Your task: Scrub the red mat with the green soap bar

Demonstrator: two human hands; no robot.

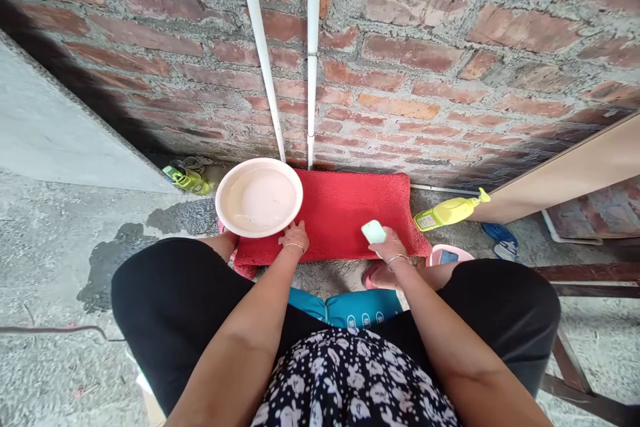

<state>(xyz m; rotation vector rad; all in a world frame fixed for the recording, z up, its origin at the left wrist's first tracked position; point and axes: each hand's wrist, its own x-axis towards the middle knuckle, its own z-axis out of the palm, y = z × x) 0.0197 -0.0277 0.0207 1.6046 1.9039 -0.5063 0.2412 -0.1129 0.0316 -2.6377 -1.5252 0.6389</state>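
Head view: your right hand [391,246] has fingers curled round the green bar [373,231], over the red cloth [345,203]; your left hand [294,237], fingers part-spread, grips nothing visible beside the basin [260,197]. Advise: firm bar grip, left bracing cloth.

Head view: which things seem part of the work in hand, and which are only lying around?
Likely in the work:
pale green block, in the right hand
red cloth, under the left hand
pale basin, beside the left hand

Likely just lying about:
yellow pump bottle
yellow-green bottle, far left
dark cable on the floor
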